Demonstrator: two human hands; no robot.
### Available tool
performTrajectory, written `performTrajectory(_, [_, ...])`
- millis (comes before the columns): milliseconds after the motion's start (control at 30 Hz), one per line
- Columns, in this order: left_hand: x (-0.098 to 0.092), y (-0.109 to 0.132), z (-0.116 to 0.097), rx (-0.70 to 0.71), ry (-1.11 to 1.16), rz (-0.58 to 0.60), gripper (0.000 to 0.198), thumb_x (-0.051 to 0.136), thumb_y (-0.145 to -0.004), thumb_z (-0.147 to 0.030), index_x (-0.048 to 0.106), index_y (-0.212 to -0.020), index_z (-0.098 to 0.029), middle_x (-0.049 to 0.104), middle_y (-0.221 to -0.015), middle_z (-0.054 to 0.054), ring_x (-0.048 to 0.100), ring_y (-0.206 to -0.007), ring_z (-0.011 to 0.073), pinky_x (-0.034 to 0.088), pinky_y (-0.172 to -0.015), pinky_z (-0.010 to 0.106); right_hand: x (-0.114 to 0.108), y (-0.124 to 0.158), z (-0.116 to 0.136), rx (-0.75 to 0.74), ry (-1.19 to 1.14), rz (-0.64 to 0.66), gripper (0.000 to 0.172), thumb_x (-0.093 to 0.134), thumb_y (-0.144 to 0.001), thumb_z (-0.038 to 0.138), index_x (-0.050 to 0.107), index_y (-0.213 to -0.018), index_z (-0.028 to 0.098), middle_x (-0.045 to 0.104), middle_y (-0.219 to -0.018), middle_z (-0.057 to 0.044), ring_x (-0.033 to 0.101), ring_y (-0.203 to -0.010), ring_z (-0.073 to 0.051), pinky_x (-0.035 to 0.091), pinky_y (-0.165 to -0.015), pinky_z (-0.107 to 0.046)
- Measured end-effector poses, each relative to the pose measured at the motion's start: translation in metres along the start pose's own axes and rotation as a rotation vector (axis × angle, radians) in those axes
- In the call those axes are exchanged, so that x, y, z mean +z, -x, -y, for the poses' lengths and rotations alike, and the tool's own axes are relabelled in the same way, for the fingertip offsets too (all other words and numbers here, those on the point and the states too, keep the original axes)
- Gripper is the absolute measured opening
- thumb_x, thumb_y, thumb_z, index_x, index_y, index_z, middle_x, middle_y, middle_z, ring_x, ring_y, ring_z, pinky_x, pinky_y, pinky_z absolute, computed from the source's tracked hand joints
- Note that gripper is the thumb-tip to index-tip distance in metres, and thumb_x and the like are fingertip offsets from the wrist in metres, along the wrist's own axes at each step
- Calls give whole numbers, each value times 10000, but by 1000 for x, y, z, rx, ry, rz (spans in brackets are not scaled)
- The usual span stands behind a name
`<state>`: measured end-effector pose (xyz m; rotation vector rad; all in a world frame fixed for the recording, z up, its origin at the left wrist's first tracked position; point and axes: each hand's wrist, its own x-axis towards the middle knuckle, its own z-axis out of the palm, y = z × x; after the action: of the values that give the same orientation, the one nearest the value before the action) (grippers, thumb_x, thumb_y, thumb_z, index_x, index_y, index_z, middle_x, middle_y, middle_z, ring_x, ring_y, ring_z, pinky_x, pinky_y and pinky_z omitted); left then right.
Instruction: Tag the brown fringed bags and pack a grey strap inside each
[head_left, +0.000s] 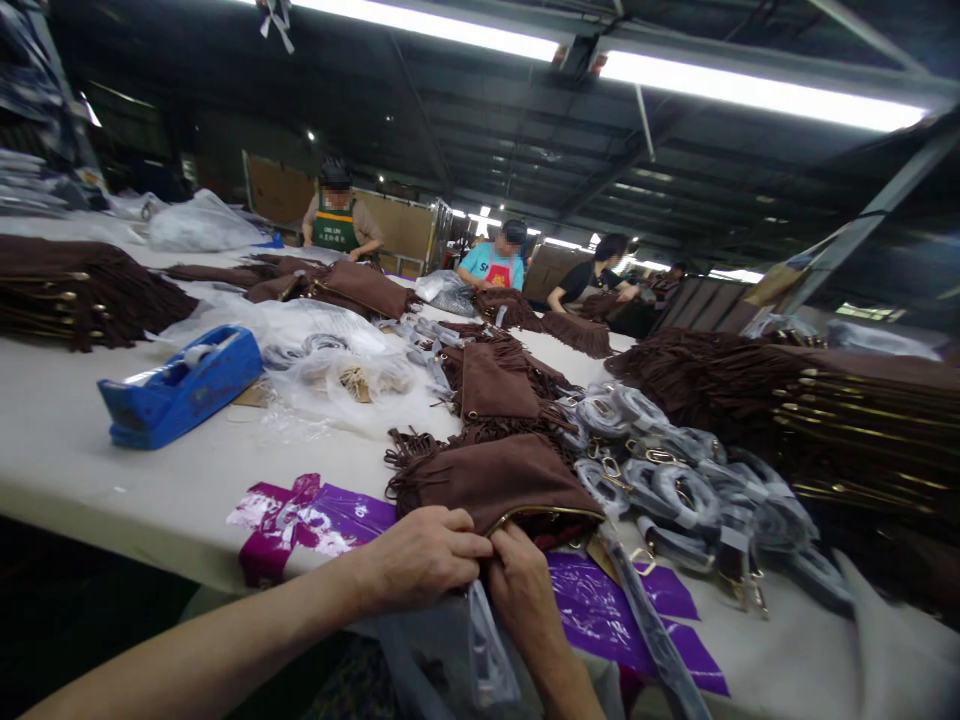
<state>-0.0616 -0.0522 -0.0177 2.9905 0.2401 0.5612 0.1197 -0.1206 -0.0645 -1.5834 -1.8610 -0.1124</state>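
Note:
A brown fringed bag (495, 480) lies on the table edge in front of me, its gold zip partly apart along the side nearest me. My left hand (431, 555) is closed on the near corner of the bag, fingers pinched at the zip edge. Right beside it, my right hand (525, 585) is closed at the zip opening, its fingertips partly hidden by the bag's edge. Below the hands hangs a clear plastic strip (487, 645). A plastic-wrapped strap (649, 625) runs from the bag's right end toward the table's front edge.
A blue tape dispenser (184, 385) stands left, near clear plastic bags (330, 350). Wrapped straps (675, 490) with gold clasps heap at right. Stacked brown bags (870, 420) rise behind them; another stack (75, 285) sits far left. Purple tape (352, 510) covers the table edge. Several co-workers work opposite.

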Motion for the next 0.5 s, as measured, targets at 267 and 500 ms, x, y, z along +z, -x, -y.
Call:
performTrajectory(267, [5,-11,-2,-154,-45,63,102,568,-871,-155,642,-803,-169,668,-916,46,553,-797,181,473,-646,270,-45,25,17,341,-474,167,417,320,-990,456,580,-1202,208,732,-1040,-86,705,-909,-206,554,-761,-276])
performTrajectory(500, [6,-6,-4,-171,-2,71,64,616,-795,-106,645,-791,-164,675,-937,43,570,-852,194,459,-687,269,-26,36,32,40,108,32,335,315,-997,316,622,-900,223,698,-750,-40,677,-659,-189,444,-566,-240])
